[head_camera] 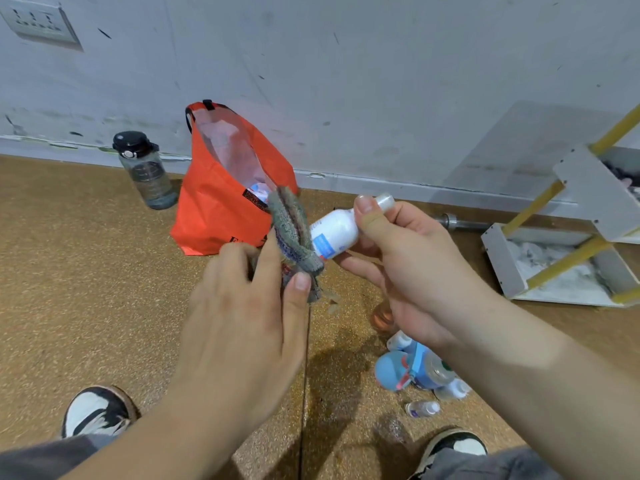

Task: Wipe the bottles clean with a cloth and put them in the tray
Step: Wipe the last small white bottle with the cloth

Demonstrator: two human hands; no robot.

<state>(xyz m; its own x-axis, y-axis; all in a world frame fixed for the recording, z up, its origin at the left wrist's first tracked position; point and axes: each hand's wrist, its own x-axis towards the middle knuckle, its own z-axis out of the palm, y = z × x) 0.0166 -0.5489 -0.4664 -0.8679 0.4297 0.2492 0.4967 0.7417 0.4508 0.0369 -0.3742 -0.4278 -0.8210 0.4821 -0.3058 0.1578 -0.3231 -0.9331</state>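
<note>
My right hand [398,258] grips a small white bottle [334,233] with a blue label, thumb near its clear cap, bottle tilted toward the left. My left hand [249,306] pinches a grey-green cloth [292,233] that lies against the bottle's lower end. Below my right arm, several other bottles lie on the floor: a blue one [412,372] and a small clear one [422,408]. A white tray-like rack with yellow rods [512,268] stands at the right by the wall.
An orange bag [214,209] stands open against the wall, behind the cloth. A dark water bottle [145,171] stands left of it. My shoes [97,410] sit at the bottom on the brown speckled floor. A metal bar [460,221] lies by the wall.
</note>
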